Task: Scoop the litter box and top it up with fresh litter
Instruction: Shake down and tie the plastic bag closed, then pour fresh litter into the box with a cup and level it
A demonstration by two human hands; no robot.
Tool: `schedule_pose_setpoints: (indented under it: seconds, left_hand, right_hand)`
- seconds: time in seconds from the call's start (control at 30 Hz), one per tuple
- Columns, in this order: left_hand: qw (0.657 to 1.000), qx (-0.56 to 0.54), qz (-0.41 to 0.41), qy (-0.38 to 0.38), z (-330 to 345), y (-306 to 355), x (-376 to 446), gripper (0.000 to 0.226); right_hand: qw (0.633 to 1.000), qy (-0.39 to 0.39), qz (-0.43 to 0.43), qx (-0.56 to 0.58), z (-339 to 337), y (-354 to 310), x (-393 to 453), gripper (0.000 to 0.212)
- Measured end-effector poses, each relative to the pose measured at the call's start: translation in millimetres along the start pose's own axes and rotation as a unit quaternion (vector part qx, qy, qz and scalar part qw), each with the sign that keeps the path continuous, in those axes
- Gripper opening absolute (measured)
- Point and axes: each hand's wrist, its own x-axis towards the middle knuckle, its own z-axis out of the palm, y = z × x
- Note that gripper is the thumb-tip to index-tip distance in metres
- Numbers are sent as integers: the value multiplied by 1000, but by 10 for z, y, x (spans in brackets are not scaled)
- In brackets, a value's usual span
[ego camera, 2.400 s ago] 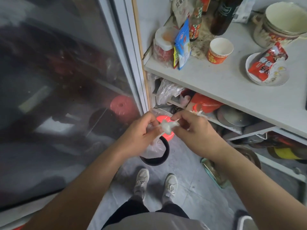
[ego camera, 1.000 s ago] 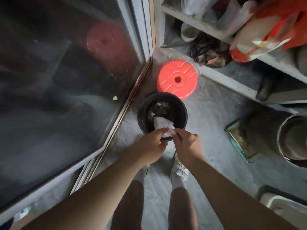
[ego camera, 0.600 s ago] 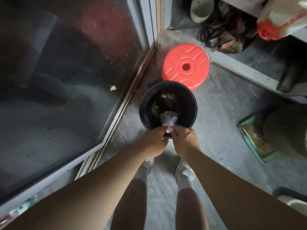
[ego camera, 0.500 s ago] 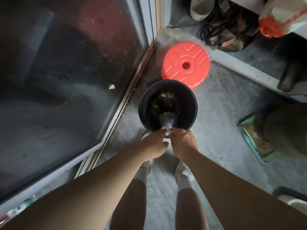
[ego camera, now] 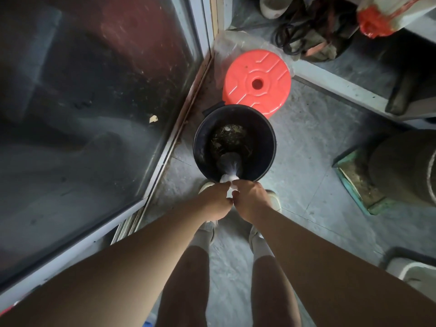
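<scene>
A small clear plastic bag (ego camera: 229, 164) with dark contents hangs inside a round black bin (ego camera: 264, 147) on the floor. Its twisted white neck sticks up over the bin's near rim. My left hand (ego camera: 215, 201) and my right hand (ego camera: 251, 200) are side by side just below that rim, and both pinch the bag's neck between fingers and thumb. Loose dark debris lies on the bin's bottom beyond the bag.
A round red lid (ego camera: 257, 82) lies on a plastic-wrapped container behind the bin. A glass sliding door (ego camera: 94, 114) closes the left side. Low shelves (ego camera: 342, 90) with cables and clutter run along the back right. A green-edged tray (ego camera: 358, 182) and a dark pot sit right.
I bent down from standing by the shelves to the bin. The bag went from chest height into the bin, and it hangs deeper now, with both hands drawn back to the near rim.
</scene>
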Motion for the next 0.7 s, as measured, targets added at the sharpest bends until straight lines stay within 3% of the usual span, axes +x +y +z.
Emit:
schedule_pose_setpoints:
  seconds: [0.23, 0.37, 0.7]
  left_hand:
    - [999, 18, 3, -43, -65, 42, -459, 40]
    - [998, 38, 11, -38, -251, 163, -1089, 57]
    - [975, 132, 171, 53, -937, 1066, -3293, 65]
  right_hand:
    - [1000, -21, 0, -13, -82, -153, -471, 33]
    - [999, 8, 31, 31, -358, -302, -1035, 28]
    - [985, 142, 44, 86, -1450, -972, -3196, 41]
